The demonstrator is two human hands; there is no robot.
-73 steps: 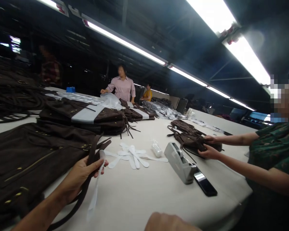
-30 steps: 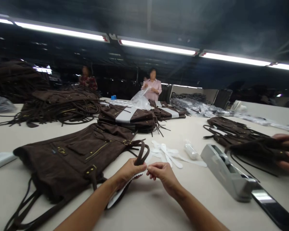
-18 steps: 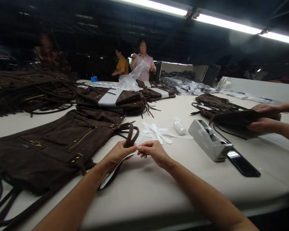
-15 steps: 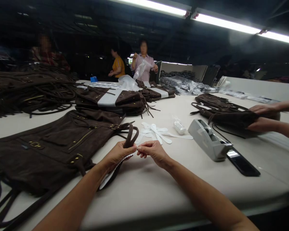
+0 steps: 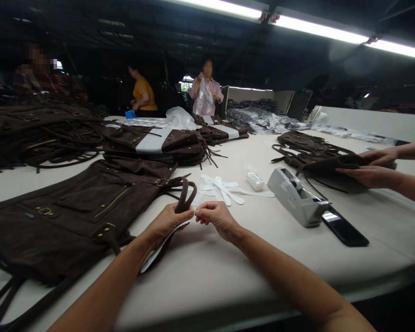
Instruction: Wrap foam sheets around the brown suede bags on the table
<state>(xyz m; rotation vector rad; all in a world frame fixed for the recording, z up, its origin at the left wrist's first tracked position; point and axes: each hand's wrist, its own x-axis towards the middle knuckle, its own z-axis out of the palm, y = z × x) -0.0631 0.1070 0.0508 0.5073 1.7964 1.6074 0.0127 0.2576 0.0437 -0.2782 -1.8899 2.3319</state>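
Note:
My left hand (image 5: 169, 223) is closed round the strap (image 5: 186, 196) of a dark brown bag (image 5: 79, 207) that lies flat on the left of the table. Along that strap, under the same hand, runs a white scalloped strip (image 5: 155, 254). Close beside the left fingertips, my right hand (image 5: 217, 217) is pinched shut near the strip's end; whatever its fingertips hold is too small to make out. Just beyond both hands lies a loose pile of white strips (image 5: 221, 186).
A grey tape dispenser (image 5: 295, 196) and a phone (image 5: 346, 227) lie to the right. There a co-worker's hands (image 5: 373, 173) handle another brown bag (image 5: 304, 147). Stacked bags (image 5: 159, 143) and plastic-wrapped goods (image 5: 256, 117) stand farther back. People stand behind the table.
My hands keep nearly the same pose. On the right, the co-worker's hand has moved left on the bag's edge. The person at the back has brought the clear plastic bag closer in.

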